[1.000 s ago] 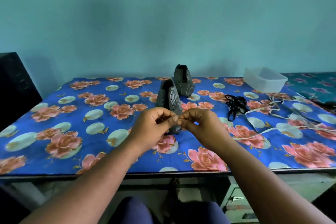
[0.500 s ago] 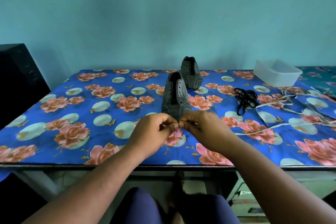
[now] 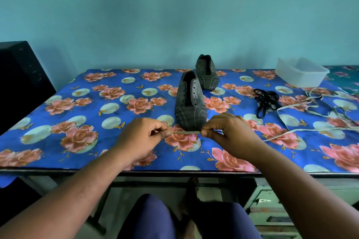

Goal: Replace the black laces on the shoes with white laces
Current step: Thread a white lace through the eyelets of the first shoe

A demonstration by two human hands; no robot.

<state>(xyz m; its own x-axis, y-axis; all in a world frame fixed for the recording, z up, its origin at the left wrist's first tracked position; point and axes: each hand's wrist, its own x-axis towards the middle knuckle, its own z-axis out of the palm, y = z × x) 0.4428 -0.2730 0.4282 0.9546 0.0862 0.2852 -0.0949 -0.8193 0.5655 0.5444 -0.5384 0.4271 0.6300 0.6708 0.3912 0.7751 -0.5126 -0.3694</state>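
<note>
A short stretch of white lace (image 3: 186,132) is pinched taut between the left hand (image 3: 143,137) and right hand (image 3: 231,134), apparently to ready its end for threading; the rest trails right across the table (image 3: 58,141). Both shoes (image 3: 191,103) stand unlaced just beyond, the black laces (image 3: 266,101) heaped aside. The tub (image 3: 301,72) at the back appears empty.

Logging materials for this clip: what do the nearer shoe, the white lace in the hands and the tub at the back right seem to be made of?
Nearer shoe: dark grey, matte, probably synthetic or fabric, with pale stitched lines. White lace: flat woven tape, likely cotton or polyester, stretched between left hand and right hand. Tub: translucent whitish plastic, smooth walls.
</note>
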